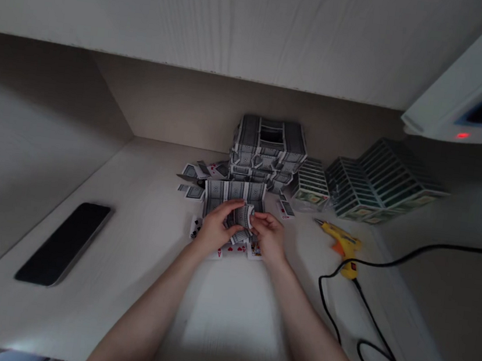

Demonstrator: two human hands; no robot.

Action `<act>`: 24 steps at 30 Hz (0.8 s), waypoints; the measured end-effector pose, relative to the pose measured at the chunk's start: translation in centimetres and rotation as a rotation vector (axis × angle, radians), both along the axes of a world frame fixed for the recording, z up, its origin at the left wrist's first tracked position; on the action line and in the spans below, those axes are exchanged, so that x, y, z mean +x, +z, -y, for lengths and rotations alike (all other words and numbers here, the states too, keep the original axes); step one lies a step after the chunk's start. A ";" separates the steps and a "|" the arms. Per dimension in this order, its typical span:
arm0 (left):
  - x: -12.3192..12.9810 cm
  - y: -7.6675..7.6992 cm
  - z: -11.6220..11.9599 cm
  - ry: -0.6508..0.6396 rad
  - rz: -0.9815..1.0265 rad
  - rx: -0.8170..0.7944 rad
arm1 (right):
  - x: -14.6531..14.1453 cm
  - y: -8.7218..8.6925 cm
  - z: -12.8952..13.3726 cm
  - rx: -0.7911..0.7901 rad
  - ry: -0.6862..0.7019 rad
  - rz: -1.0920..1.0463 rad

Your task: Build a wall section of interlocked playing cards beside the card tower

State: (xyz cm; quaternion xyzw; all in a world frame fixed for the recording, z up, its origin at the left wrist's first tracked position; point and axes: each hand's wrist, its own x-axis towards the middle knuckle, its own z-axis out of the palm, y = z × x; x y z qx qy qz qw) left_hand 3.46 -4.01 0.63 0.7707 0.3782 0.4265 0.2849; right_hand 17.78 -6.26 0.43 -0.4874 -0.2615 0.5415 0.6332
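Observation:
Between my hands is a curved playing card (pixel 243 216) with a dark patterned back. My left hand (pixel 216 227) grips its left side between thumb and fingers. On the other side, the fingers of my right hand (pixel 270 237) pinch its edge. Around and under them stands an open structure of playing cards (pixel 226 190), with patterned walls behind and face-up cards (pixel 239 249) lying at its front. My fingers hide part of its inside. Just behind rises a taller box-like stack built of cards (pixel 269 143), with a rectangular opening on top.
A yellow glue gun (pixel 345 246) lies on the right, its black cable (pixel 378 354) looping forward. Packs of cards in rows (pixel 381 186) stand behind it. Loose cards and a dark pointed blade (pixel 190 180) lie left of the structure. A phone (pixel 64 244) rests far left; a shelf board (pixel 243 22) hangs above.

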 end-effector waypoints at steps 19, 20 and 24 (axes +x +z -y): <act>0.3 -0.5 -0.2 0.090 0.011 0.027 | -0.3 -0.4 0.3 0.122 0.013 0.163; 0.3 -0.5 -0.2 0.090 0.007 0.028 | -0.4 -0.4 0.2 0.125 0.017 0.164; 0.3 -0.6 -0.2 0.094 -0.011 0.028 | -0.3 -0.5 0.2 0.142 0.038 0.178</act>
